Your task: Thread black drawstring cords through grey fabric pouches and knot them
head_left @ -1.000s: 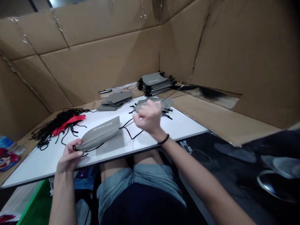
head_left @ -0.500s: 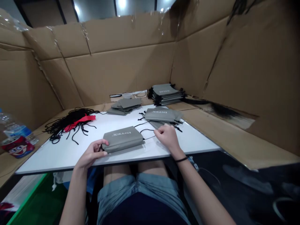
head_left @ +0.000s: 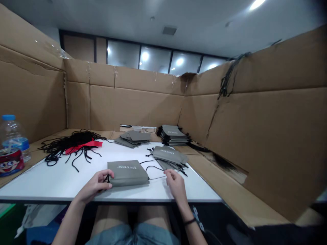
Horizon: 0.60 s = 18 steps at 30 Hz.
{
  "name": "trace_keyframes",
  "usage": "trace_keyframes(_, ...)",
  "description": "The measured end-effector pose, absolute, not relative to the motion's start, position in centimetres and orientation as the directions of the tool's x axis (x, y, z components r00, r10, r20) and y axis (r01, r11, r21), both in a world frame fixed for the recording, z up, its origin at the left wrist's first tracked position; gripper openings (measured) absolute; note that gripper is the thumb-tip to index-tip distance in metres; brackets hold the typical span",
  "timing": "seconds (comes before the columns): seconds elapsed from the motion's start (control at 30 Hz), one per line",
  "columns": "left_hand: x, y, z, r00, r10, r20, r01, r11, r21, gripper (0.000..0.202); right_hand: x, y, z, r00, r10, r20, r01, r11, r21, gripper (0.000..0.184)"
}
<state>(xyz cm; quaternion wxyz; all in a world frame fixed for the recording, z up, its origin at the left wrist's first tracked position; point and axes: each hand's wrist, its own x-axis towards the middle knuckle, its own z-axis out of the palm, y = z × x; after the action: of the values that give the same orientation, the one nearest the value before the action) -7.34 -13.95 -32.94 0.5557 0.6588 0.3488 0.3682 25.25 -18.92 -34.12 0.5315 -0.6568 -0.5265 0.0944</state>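
A flat grey drawstring pouch (head_left: 127,174) printed INTEX lies near the front edge of the white board. My left hand (head_left: 95,185) is closed on the pouch's left end, thumb below and fingers above, where a bit of black cord shows. To the right, my right hand (head_left: 175,183) pinches a thin black cord (head_left: 154,166) that runs out from the pouch's right end. Just beyond that hand lies a small loose pile of similar grey pouches (head_left: 170,154) with knotted black cords.
A neat stack of pouches (head_left: 173,132) stands at the back right. Grey pieces without visible cords (head_left: 134,136) lie back centre. Black cords (head_left: 74,140) and a red strip (head_left: 83,147) lie left, near a bottle (head_left: 15,136) and red can (head_left: 11,162). Cardboard walls (head_left: 138,102) surround the board.
The camera has tilted up, showing more ceiling. My right hand has turned from a fist-like grip to a fingertip pinch on the cord. My left hand still holds the pouch's left end.
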Motion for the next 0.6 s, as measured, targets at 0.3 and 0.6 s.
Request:
trace_keyframes(0.3,-7.2,-13.9,-33.2,0.455,0.881,0.128,0.010,-0.149,0.989,0.027,21.7,-18.6,-33.2,0.369,0.929,-0.021,-0.265,0.083,-0.961,0.044)
trace_keyframes(0.6,-7.7,-13.5,-34.1,0.496,0.864,0.089,-0.154,-0.014,0.988,0.049,21.0,-23.5,-30.2,0.264,0.948,0.176,-0.854,0.314,-0.415,0.050)
